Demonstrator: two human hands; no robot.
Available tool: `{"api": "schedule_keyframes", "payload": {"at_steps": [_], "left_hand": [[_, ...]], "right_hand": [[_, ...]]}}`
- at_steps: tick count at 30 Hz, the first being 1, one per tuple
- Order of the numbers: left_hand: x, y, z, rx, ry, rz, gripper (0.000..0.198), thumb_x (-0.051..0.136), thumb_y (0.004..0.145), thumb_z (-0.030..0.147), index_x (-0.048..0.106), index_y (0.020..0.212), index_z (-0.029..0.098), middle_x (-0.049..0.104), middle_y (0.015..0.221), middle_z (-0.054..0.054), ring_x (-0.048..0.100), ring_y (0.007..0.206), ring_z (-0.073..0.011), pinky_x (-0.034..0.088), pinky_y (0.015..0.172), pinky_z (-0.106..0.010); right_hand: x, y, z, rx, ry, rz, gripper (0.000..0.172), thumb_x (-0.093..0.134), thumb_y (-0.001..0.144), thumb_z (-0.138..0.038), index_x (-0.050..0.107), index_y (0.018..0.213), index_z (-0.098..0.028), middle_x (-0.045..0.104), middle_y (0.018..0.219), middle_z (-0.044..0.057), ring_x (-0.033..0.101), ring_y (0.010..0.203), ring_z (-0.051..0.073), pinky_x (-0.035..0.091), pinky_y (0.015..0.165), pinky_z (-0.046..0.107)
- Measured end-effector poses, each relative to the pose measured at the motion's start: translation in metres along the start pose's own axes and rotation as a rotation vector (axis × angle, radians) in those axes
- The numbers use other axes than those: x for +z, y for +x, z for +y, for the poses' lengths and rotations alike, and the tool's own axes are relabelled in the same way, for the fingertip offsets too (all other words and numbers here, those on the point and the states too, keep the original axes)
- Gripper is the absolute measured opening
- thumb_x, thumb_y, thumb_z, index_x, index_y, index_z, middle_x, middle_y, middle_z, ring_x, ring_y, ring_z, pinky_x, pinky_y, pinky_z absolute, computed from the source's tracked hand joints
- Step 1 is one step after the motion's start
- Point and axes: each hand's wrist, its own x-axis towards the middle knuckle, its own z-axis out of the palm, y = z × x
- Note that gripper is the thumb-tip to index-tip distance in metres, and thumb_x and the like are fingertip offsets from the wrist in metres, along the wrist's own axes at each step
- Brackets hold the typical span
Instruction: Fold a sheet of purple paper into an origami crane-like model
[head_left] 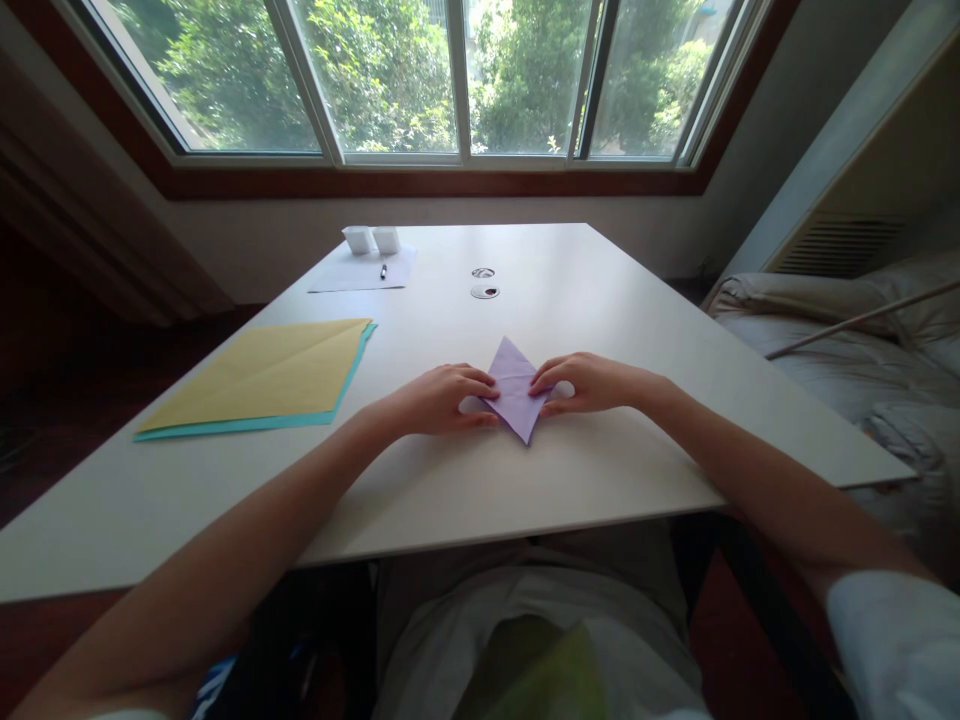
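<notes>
A folded sheet of purple paper (516, 395), diamond-shaped with a crease across it, lies near the front of the white table. At its left corner is my left hand (450, 398), fingertips pressing on top and the thumb curled in at the lower left edge. My right hand (589, 383) holds the right corner the same way, its thumb by the lower right edge. One point of the paper faces the window and the other faces me. Whether the thumbs reach under the paper is hard to see.
On the left lies a stack of yellow paper (262, 375) over turquoise paper (351, 378). Farther back, two white paper boxes (373, 240) and a pen (383, 271) rest on a white sheet (341, 276). A round cable-hole cover (484, 291) is set in the white table (600, 300).
</notes>
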Motion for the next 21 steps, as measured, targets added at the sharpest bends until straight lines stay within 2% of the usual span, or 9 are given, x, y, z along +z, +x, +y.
{"api": "schedule_keyframes", "payload": {"at_steps": [9, 16, 21], "left_hand": [[0.0, 0.0, -0.001, 0.005, -0.01, 0.007, 0.034, 0.047, 0.086, 0.042, 0.065, 0.108, 0.024, 0.062, 0.116, -0.007, 0.058, 0.106, -0.0208, 0.042, 0.092, -0.033], [-0.003, -0.002, 0.004, -0.021, 0.058, 0.002, 0.039, 0.044, 0.086, 0.049, 0.064, 0.107, 0.025, 0.062, 0.117, -0.005, 0.058, 0.105, -0.0206, 0.04, 0.09, -0.031], [-0.005, -0.002, 0.01, -0.094, 0.077, 0.043, 0.039, 0.048, 0.081, 0.053, 0.066, 0.1, 0.024, 0.066, 0.106, -0.005, 0.063, 0.09, -0.0205, 0.042, 0.08, -0.029]], "right_hand": [[-0.001, 0.0, -0.001, 0.01, -0.012, 0.003, 0.035, 0.054, 0.081, -0.046, 0.067, 0.1, -0.021, 0.067, 0.099, 0.007, 0.062, 0.085, 0.018, 0.046, 0.075, 0.028], [0.0, 0.001, -0.003, -0.019, -0.107, 0.012, 0.027, 0.045, 0.088, -0.033, 0.066, 0.096, -0.019, 0.068, 0.09, 0.007, 0.061, 0.075, 0.015, 0.042, 0.068, 0.025], [0.003, 0.002, -0.002, -0.012, -0.183, 0.144, 0.026, 0.041, 0.09, -0.029, 0.064, 0.09, -0.017, 0.066, 0.083, 0.006, 0.058, 0.068, 0.013, 0.039, 0.063, 0.023]]}}
